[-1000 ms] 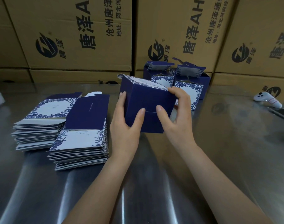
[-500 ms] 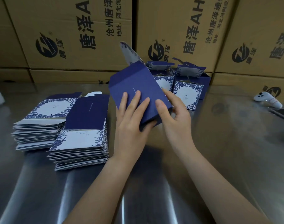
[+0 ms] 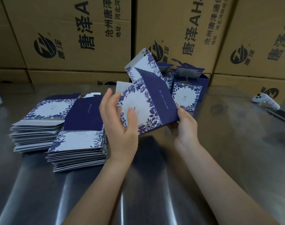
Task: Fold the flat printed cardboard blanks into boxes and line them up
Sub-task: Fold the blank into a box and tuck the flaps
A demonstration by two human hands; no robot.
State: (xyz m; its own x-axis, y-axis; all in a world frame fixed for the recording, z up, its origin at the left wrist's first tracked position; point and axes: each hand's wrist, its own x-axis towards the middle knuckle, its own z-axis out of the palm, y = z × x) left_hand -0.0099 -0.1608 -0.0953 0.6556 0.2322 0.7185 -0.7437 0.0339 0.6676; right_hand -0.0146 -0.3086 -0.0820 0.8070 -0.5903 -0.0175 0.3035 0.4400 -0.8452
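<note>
A half-folded blue and white cardboard box (image 3: 148,104) is up in the air over the shiny metal table (image 3: 154,184), tipped to one side, with a leafy flap sticking up at the top. The right hand (image 3: 184,125) grips its bottom right corner from below. The left hand (image 3: 120,125) is spread wide with straight fingers, and its thumb touches the white front. That hand looks blurry.

The box hides part of the finished blue boxes (image 3: 185,96) standing behind it. On the left lie two tall stacks of flat printed blanks (image 3: 41,120), side by side. The left hand covers the edge of the nearer one. Big brown cartons (image 3: 73,38) make a wall at the back. A small white controller (image 3: 265,101) lies far right.
</note>
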